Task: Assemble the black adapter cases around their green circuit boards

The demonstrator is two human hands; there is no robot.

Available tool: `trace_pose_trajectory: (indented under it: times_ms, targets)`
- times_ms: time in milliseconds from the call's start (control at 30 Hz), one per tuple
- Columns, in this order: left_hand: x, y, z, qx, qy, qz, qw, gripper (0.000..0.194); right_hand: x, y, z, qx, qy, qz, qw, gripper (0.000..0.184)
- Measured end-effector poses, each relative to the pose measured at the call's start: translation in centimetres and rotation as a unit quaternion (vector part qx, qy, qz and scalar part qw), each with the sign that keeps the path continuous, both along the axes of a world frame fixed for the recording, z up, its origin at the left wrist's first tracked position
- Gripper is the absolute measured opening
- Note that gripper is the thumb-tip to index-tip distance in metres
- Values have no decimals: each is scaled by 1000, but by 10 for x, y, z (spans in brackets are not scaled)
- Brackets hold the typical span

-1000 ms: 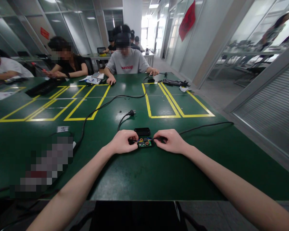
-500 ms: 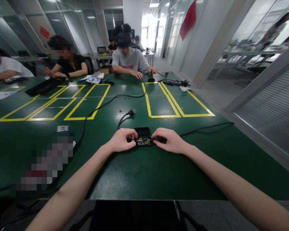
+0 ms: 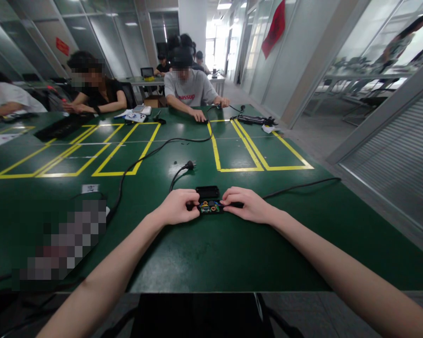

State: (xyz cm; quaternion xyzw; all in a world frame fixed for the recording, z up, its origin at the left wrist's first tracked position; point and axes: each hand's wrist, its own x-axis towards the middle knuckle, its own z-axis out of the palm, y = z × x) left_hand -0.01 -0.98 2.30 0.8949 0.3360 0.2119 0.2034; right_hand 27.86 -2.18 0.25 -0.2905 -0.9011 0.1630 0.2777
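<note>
In front of me on the green table lies an opened black power adapter (image 3: 211, 207), its circuit board and copper-ringed coils showing. Behind it rests its black cover half (image 3: 207, 192), hollow side up. My left hand (image 3: 179, 206) is closed on the black cable at the adapter's left end. At the right end, my right hand (image 3: 246, 203) pinches the other black cable (image 3: 303, 186), which trails off to the right. From behind my left hand a short cord runs up to a black power plug (image 3: 189, 165).
A pixelated object (image 3: 70, 239) lies at the left, by a number card (image 3: 90, 188). A long black cable (image 3: 121, 188) crosses the green table (image 3: 232, 263). Yellow tape rectangles (image 3: 241, 169) mark the far half. Across sits a person in a grey shirt (image 3: 188, 87), with others further left.
My hands keep their grip at both ends of the adapter, with barely any movement. The co-worker opposite has lowered one hand to the table. The view has shifted slightly.
</note>
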Motion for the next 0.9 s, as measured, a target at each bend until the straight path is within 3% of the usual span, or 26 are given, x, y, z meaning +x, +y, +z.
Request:
trace_pose_trajectory:
  times_ms: [100,333,433,500,567,633,733,900]
  targets:
    - [6,-4,0,71,36,-15,997,15,0,0,3,2,-8,4,1000,14]
    - [1,-1,-2,85,25,-18,996,13,-4,-2,2,14,7,-24,1000,22]
    - [3,1,-5,88,-2,49,995,9,-9,-1,-4,58,28,-97,993,21]
    - [8,2,-7,87,-22,168,982,13,-12,1,-8,73,21,-155,985,28]
    - [12,5,-10,68,-20,232,970,16,-15,4,-12,58,-5,-183,981,31]
    - [14,8,-13,37,-12,247,968,19,-16,6,-14,35,-21,-179,983,26]
    - [13,13,-17,-12,-33,238,971,16,-14,8,-15,9,15,-159,987,18]
    - [11,16,-22,-136,-164,203,956,20,-11,7,-12,-40,113,-165,979,12]
